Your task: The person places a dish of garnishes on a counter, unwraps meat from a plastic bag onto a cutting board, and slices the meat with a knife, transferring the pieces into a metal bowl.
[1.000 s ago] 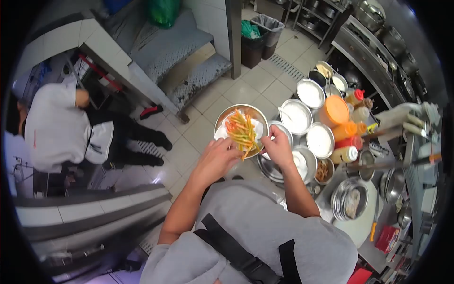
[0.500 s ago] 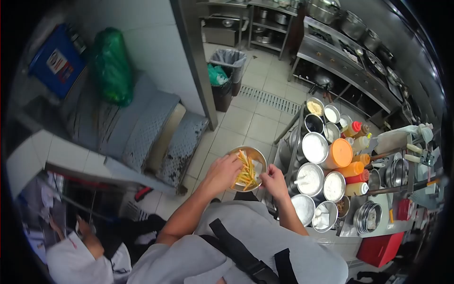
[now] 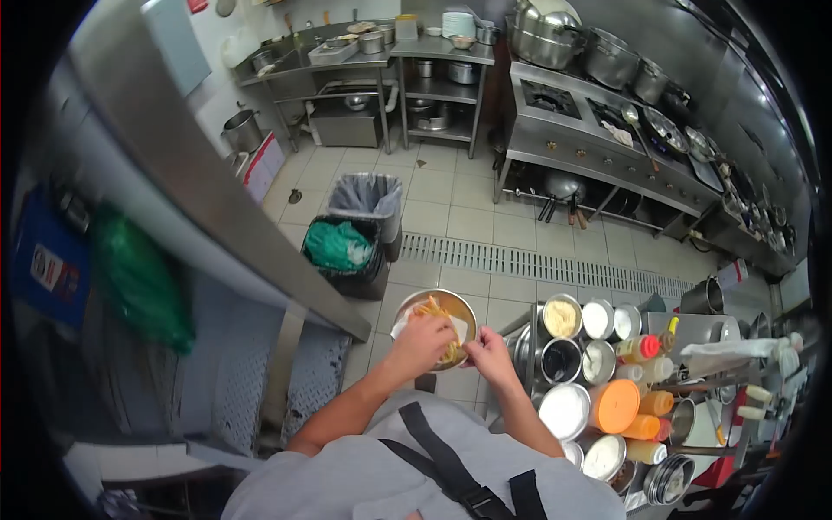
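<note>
In front of my body is a round metal bowl (image 3: 471, 314) holding thin yellow-orange fries (image 3: 451, 350) on what looks like white paper. My left hand (image 3: 422, 344) is over the bowl with its fingers curled among the fries; strips stick out past the fingers, and the fingertips are partly hidden. At the bowl's right side, my right hand (image 3: 491, 354) pinches the rim between thumb and fingers.
Right of me stands a cart with metal tubs of white powder (image 3: 563, 412), an orange-lidded container (image 3: 616, 406) and sauce bottles. Bins (image 3: 347, 251), a floor drain (image 3: 494, 261) and a stove (image 3: 598, 147) lie ahead. Metal-plated steps (image 3: 234, 390) and a post (image 3: 199, 165) are at left.
My view has swung up and left, bringing more of the stove and back shelves in. My left hand has moved further over the fries; my right hand stays at the bowl's rim.
</note>
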`<action>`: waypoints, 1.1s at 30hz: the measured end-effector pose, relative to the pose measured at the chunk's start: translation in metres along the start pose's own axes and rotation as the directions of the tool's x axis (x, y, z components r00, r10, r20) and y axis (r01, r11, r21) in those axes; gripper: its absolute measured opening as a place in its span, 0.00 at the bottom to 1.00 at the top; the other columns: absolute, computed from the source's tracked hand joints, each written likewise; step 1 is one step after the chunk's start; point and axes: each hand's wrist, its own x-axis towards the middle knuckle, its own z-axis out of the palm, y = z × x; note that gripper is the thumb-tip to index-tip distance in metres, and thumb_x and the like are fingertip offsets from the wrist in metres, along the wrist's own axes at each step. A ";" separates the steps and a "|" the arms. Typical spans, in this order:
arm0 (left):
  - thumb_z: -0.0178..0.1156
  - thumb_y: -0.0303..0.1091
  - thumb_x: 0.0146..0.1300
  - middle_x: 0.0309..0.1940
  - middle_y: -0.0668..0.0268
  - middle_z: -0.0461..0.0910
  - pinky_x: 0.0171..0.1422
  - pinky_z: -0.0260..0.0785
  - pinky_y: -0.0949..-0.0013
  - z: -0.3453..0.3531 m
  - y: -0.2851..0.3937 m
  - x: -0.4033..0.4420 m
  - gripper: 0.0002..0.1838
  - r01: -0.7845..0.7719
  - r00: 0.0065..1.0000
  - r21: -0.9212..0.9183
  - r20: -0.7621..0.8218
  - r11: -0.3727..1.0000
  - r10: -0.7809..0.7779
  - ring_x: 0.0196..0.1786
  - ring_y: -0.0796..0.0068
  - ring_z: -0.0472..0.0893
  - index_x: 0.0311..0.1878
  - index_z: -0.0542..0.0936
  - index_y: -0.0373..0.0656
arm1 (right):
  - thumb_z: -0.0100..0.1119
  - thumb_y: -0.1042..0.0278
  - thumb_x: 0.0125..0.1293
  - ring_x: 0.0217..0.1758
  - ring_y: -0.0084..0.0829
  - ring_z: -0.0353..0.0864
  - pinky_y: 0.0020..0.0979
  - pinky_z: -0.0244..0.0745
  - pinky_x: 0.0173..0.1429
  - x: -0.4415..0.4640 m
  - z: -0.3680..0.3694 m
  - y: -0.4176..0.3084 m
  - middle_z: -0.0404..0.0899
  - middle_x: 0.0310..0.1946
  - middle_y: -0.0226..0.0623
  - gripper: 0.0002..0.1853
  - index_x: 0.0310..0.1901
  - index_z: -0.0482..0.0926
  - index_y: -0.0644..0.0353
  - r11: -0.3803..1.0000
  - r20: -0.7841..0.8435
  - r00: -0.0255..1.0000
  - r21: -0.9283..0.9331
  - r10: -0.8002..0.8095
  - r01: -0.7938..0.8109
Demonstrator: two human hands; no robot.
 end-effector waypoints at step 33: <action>0.59 0.35 0.69 0.38 0.62 0.81 0.42 0.80 0.67 0.021 -0.681 0.716 0.10 0.516 0.553 -0.841 0.183 0.162 -0.813 0.40 0.72 0.82 0.41 0.78 0.37 | 0.55 0.62 0.75 0.34 0.26 0.84 0.26 0.80 0.40 0.819 -0.213 -0.352 0.84 0.44 0.42 0.09 0.41 0.74 0.58 0.952 -0.120 0.990 0.288 -0.068 0.100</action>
